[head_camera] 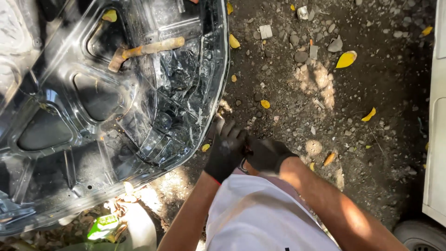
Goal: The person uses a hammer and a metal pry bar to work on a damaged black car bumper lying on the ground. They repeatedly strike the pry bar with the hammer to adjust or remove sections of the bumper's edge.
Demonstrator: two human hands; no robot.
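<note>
Standing on stony dirt (325, 107) strewn with yellow leaves (346, 59), you bring both black-gloved hands together just in front of your white shirt (260, 218), beside the near edge of a crumpled black car hood (93, 111) that lies underside-up on the ground. Your left hand (226, 149) is curled, its fingers reaching toward the hood's bent rim, while your right hand (267, 154) is closed against it; a small dark thing with a thin metal loop (243, 163) shows between the two, too hidden to name, and whether either hand truly grips it cannot be told. The hood itself rests untouched, close to your left fingertips. Judged from its size and pressed ribs, the panel looks heavy and awkward for one person, stiff along the inner frame but torn and sharp where the sheet metal is buckled near the middle; its glossy surface looks slippery. The rolled outer rim and the solid frame ribs look like the safest places to take hold, away from the jagged creases. A rusty bar (146, 49) lies across the hood's upper part, and a white vehicle body (436, 116) stands at the right edge.
</note>
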